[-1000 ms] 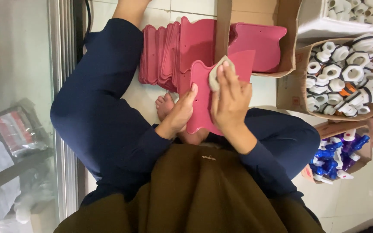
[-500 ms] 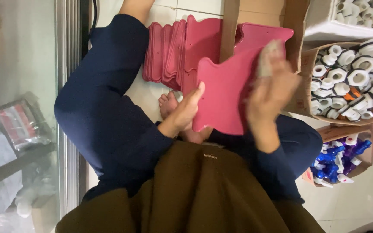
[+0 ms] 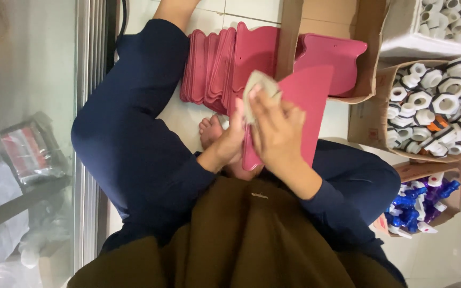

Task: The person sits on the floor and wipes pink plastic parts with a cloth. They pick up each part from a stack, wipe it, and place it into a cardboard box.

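Gripping the pink panel (image 3: 308, 109), left hand (image 3: 229, 140) steadies; right hand (image 3: 277, 133) presses a cloth (image 3: 258, 88) on it.

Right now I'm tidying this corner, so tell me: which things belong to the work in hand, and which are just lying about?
In use:
- pink plastic panel, held by the left hand
- beige cloth pad, pressed on it by the right hand
- stack of pink panels on the floor

Lying about:
- box of white threaded caps
- box of blue spray nozzles
- wrapped packet
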